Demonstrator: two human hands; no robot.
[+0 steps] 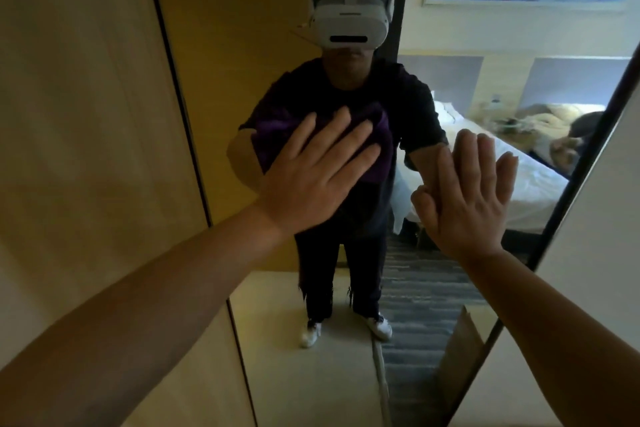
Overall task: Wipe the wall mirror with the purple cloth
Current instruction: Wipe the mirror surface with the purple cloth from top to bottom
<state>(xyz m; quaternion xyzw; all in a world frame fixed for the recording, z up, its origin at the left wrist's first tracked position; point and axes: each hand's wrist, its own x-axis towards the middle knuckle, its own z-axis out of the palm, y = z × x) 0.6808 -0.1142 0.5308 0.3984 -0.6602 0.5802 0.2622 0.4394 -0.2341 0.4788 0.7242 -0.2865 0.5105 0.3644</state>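
The tall wall mirror (263, 31) fills the middle of the view, framed by a thin dark edge. My left hand (311, 173) lies flat with fingers spread, pressing the purple cloth (381, 135) against the glass at chest height of my reflection. Most of the cloth is hidden under that hand; its folds show above and to the right of the fingers. My right hand (471, 194) rests flat and bare on the glass to the right, fingers together and pointing up, touching its own reflection.
A light wooden panel (86, 114) flanks the mirror on the left and a pale wall (595, 253) on the right. The glass reflects a person in dark clothes wearing a headset, a bed with white sheets, patterned carpet and a framed blue picture.
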